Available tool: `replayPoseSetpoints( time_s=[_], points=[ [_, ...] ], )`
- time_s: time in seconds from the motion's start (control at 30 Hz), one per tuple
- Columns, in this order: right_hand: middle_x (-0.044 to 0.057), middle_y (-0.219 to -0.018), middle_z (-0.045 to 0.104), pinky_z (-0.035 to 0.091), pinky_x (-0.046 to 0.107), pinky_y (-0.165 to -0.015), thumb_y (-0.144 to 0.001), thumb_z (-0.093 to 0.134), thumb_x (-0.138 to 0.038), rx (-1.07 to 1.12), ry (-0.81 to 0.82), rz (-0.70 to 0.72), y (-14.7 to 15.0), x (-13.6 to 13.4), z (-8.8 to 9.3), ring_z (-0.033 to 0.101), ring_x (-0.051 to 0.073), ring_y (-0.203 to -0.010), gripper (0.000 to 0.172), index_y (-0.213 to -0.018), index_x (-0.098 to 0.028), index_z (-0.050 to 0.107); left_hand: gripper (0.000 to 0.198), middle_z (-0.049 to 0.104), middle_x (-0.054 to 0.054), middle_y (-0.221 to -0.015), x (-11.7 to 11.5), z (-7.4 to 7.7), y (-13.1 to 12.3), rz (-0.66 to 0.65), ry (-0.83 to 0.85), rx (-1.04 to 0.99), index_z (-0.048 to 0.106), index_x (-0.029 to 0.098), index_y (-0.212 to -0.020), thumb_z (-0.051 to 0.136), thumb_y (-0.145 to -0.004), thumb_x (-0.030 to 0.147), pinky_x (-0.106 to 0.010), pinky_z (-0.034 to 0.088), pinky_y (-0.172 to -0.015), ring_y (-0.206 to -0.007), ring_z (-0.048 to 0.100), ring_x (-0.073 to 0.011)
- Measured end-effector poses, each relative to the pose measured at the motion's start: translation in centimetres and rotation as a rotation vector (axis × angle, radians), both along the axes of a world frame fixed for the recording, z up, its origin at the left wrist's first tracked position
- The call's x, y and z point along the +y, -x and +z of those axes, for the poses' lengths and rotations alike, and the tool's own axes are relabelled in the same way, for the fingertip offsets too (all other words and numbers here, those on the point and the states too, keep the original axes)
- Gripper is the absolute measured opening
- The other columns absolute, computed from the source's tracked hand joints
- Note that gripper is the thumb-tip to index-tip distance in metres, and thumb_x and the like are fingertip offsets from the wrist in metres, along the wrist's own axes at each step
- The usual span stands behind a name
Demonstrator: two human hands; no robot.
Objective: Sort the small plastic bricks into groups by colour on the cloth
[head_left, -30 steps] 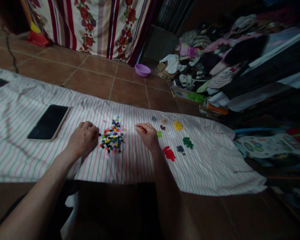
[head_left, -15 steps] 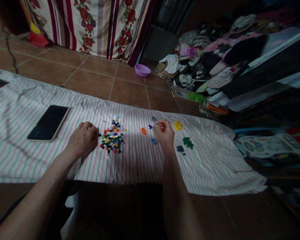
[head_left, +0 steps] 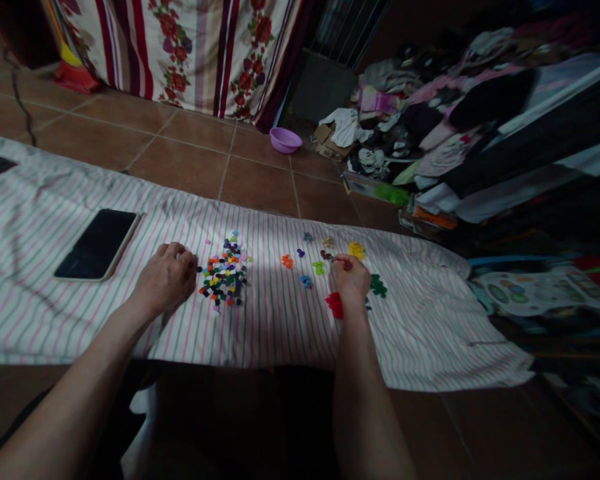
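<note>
My right hand (head_left: 351, 280) is closed in a pinch just right of a small brown group of pieces (head_left: 325, 255); whatever its fingertips hold is too small to make out. Close by lie red pieces (head_left: 335, 305), lime green pieces (head_left: 319, 267), yellow pieces (head_left: 357, 250) and dark green pieces (head_left: 379, 286). My left hand (head_left: 166, 279) rests on the cloth with its fingers curled in, and their inside is hidden. Beside it spreads a mixed heap of tiny coloured pieces (head_left: 225, 277).
Small orange pieces (head_left: 287, 261), blue pieces (head_left: 306, 281) and purple pieces (head_left: 301, 253) sit between my hands on the striped cloth (head_left: 270, 333). A phone (head_left: 97, 245) lies at left. Beyond are a purple basin (head_left: 285, 141) and piled clothes (head_left: 430, 100).
My right hand has shifted right and slightly toward me, from near the grey-blue group to beside the brown one. This uncovers the lime, red, tan and brown pieces. My left hand stays put.
</note>
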State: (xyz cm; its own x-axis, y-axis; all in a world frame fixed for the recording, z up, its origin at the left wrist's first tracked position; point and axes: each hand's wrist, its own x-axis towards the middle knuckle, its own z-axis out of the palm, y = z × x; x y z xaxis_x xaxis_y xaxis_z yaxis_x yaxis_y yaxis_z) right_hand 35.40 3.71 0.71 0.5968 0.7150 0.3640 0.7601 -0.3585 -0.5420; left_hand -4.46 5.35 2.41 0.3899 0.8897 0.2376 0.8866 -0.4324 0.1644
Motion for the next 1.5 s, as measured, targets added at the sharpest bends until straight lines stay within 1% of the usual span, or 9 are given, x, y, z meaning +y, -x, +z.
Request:
replayPoseSetpoints(
  time_s=[0.1,0.3,0.5,0.63,0.87,1.13,1.23,1.33,1.5],
  points=[
    [0.010,-0.082,0.073,0.048,0.037,-0.080,-0.075,0.048,-0.027,-0.030,0.053,-0.008,0.1,-0.1,-0.1,0.064,0.025,-0.078,0.032,-0.090,-0.017,0.074,0.026,0.064,-0.017,-0.098,0.0,0.2,0.0,-0.006,0.016,0.008,0.068,0.014,-0.086,0.044,-0.087,0.026,-0.043,0.053,-0.081,-0.091,0.060,-0.0285],
    [0.014,-0.091,0.075,0.048,0.038,-0.084,-0.077,0.045,-0.028,-0.046,0.081,0.050,0.4,0.1,-0.4,0.066,0.027,-0.086,0.038,-0.096,-0.015,0.075,0.025,0.064,-0.017,-0.097,-0.1,0.1,0.0,-0.007,0.010,-0.026,0.069,0.016,-0.085,0.045,-0.086,0.025,-0.044,0.052,-0.083,-0.091,0.060,-0.0284],
    [0.013,-0.088,0.075,0.050,0.037,-0.083,-0.076,0.046,-0.028,0.010,0.025,0.052,-0.1,0.4,-1.2,0.067,0.025,-0.081,0.037,-0.095,-0.014,0.075,0.028,0.064,-0.018,-0.099,0.0,-0.4,0.0,-0.006,-0.019,0.007,0.068,0.013,-0.087,0.044,-0.087,0.025,-0.044,0.052,-0.083,-0.092,0.060,-0.0296],
    [0.012,-0.090,0.075,0.050,0.037,-0.084,-0.075,0.047,-0.028,0.031,-0.010,0.086,-0.4,0.3,-1.6,0.066,0.024,-0.083,0.037,-0.095,-0.015,0.075,0.027,0.064,-0.017,-0.099,0.1,-0.5,0.1,-0.014,-0.020,0.029,0.068,0.013,-0.088,0.043,-0.088,0.025,-0.043,0.052,-0.083,-0.093,0.060,-0.0288],
    [0.013,-0.093,0.075,0.048,0.040,-0.091,-0.075,0.046,-0.024,-0.039,0.032,0.078,-0.2,0.2,-1.3,0.065,0.026,-0.090,0.037,-0.093,-0.014,0.077,0.025,0.064,-0.016,-0.098,0.2,-0.9,0.2,-0.023,-0.034,0.002,0.067,0.014,-0.087,0.044,-0.087,0.025,-0.043,0.051,-0.082,-0.093,0.060,-0.0283],
    [0.013,-0.088,0.075,0.048,0.038,-0.088,-0.075,0.046,-0.022,-0.043,0.067,0.068,-0.3,0.0,-1.1,0.064,0.025,-0.085,0.034,-0.088,-0.014,0.076,0.026,0.064,-0.017,-0.100,0.1,-0.6,0.2,-0.025,-0.021,0.026,0.068,0.013,-0.090,0.044,-0.088,0.025,-0.042,0.051,-0.084,-0.093,0.060,-0.0282],
    [0.012,-0.090,0.074,0.048,0.038,-0.088,-0.075,0.045,-0.022,-0.049,0.043,0.057,0.0,0.0,-0.9,0.064,0.025,-0.085,0.037,-0.094,-0.015,0.076,0.025,0.064,-0.016,-0.099,0.1,-0.4,0.1,-0.010,-0.011,0.023,0.068,0.014,-0.089,0.046,-0.087,0.025,-0.043,0.052,-0.084,-0.093,0.060,-0.0280],
    [0.013,-0.094,0.073,0.047,0.038,-0.089,-0.077,0.043,-0.020,-0.072,0.053,0.066,0.2,0.0,-0.9,0.063,0.025,-0.089,0.040,-0.100,-0.014,0.076,0.024,0.064,-0.017,-0.099,0.0,-0.3,0.0,-0.007,-0.002,0.015,0.069,0.014,-0.089,0.047,-0.086,0.023,-0.044,0.052,-0.083,-0.093,0.060,-0.0287],
    [0.013,-0.092,0.072,0.046,0.038,-0.093,-0.075,0.044,-0.017,-0.059,0.067,0.079,-0.1,0.1,-1.1,0.062,0.025,-0.092,0.038,-0.092,-0.014,0.077,0.026,0.064,-0.019,-0.100,0.0,-0.3,0.0,-0.018,-0.004,0.016,0.069,0.012,-0.090,0.045,-0.088,0.022,-0.045,0.052,-0.084,-0.094,0.060,-0.0296]
  ],
)
